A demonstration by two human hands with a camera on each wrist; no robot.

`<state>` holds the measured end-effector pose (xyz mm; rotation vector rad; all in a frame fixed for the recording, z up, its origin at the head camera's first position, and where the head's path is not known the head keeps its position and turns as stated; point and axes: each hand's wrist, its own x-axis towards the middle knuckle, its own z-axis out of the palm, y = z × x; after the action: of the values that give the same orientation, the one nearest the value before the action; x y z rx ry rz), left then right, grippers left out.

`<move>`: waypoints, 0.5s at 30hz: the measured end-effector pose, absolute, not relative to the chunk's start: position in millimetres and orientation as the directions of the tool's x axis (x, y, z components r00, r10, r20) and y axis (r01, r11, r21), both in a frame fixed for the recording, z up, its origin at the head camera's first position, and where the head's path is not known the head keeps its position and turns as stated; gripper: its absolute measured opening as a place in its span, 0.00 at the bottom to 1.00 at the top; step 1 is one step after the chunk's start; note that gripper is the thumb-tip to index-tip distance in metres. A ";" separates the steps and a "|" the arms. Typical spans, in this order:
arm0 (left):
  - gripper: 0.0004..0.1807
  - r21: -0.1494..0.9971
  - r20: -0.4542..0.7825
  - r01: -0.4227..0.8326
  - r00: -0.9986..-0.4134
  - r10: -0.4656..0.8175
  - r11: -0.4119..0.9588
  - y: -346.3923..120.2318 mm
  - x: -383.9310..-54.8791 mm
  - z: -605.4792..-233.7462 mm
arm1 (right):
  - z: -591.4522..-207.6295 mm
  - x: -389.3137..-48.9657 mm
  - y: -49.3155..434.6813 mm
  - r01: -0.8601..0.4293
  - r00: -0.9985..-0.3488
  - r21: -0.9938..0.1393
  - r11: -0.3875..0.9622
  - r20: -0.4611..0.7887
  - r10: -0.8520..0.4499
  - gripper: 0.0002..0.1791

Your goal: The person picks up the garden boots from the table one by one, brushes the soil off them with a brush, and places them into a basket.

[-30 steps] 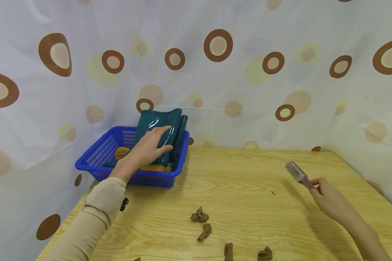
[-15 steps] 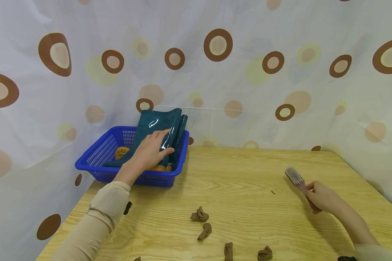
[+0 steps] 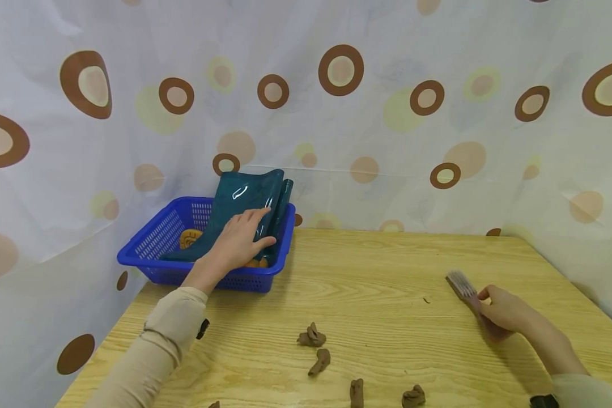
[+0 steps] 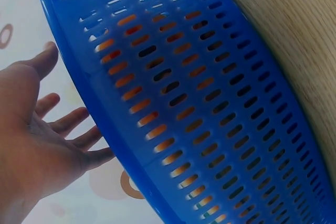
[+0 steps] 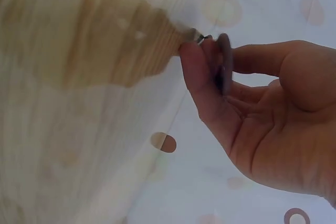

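Note:
My left hand [image 3: 239, 238] hovers over the blue plastic basket [image 3: 247, 282] with its fingers loosely extended, in front of a dark teal glossy sheet [image 3: 245, 190] that is folded and leans up in the basket. Whether it touches the sheet I cannot tell; in the left wrist view the fingers appear beyond the basket's rim [image 4: 102, 114], gripping nothing. At the right of the table my right hand [image 3: 507, 309] holds a brush [image 3: 461, 284] by its handle, bristles upward. The right wrist view shows the brush's end [image 5: 226, 64] between thumb and fingers.
Several brown clay-like lumps [image 3: 312, 337] lie on the wooden table [image 3: 367, 272] near its front. A tiny dark scrap [image 3: 426, 301] is left of the brush. Orange-yellow pieces [image 3: 190, 238] sit in the basket. A dotted white curtain [image 3: 377, 130] hangs behind.
My right hand has tilted the brush and lowered its head toward the table. The left hand has shifted slightly right and down over the basket.

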<state>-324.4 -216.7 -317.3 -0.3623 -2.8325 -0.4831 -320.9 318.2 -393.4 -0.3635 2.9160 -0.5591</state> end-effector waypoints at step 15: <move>0.40 0.287 0.259 0.281 -0.943 0.209 0.916 -207.8 -322.8 -323.2 | -385.9 -309.3 307.8 -0.141 -0.958 -0.401 0.905 -0.175 -0.227 0.27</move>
<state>-322.8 -207.8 -323.2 -0.3700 -2.8541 -0.4756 -309.3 307.8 -385.9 -0.2784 2.8515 -0.5769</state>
